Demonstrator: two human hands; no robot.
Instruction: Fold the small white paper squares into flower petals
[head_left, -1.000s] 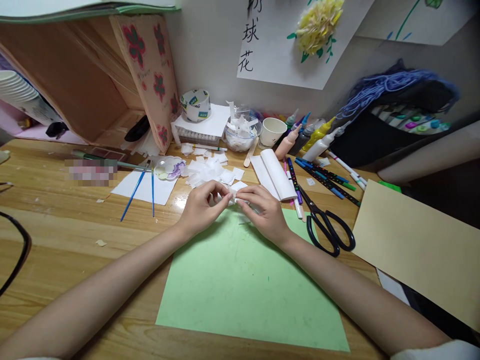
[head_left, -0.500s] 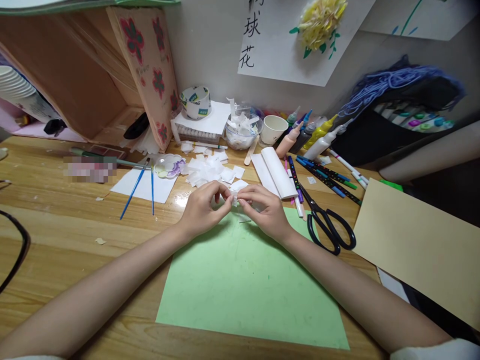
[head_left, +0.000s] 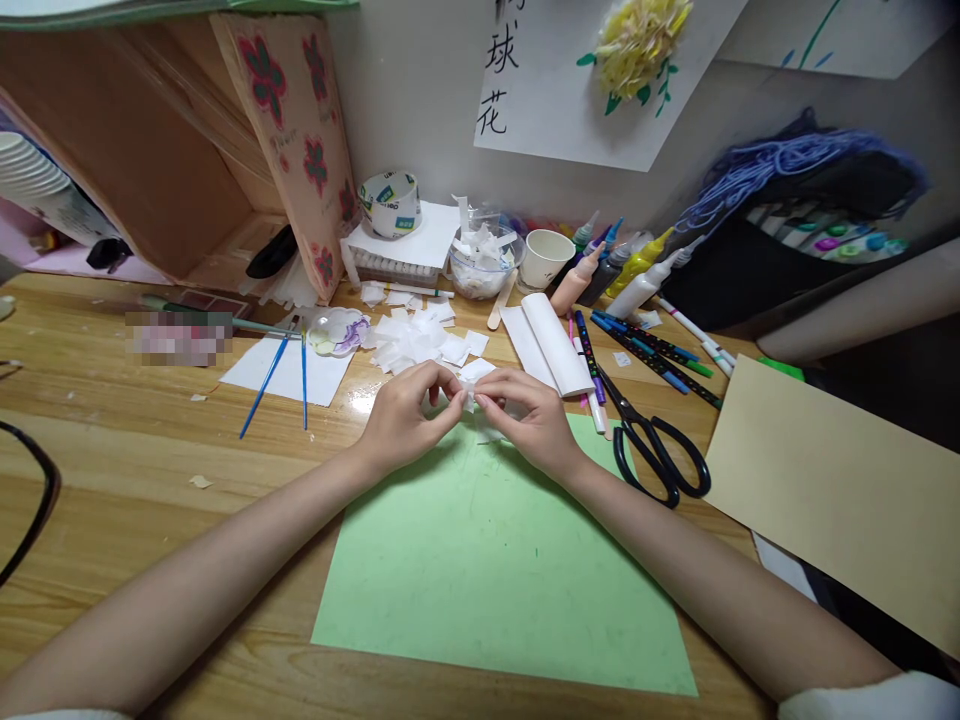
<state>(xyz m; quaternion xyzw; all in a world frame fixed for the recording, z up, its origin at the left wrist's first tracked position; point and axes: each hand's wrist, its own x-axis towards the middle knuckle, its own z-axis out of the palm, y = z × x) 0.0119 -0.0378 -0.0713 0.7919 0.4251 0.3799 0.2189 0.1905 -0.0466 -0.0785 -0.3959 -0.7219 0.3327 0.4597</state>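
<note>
One left hand and one right hand pinch one small white paper piece, each grip closed, over one green rectangular paper sheet's far edge. On the wooden tabletop, two thin blue paintbrushes lie at nine o'clock, one pair of black-handled scissors at three, loose white paper scraps near eleven.

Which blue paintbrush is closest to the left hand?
The right blue paintbrush, lying nearly straight up and down in view; the left paintbrush slants and lies farther from the left hand.
</note>
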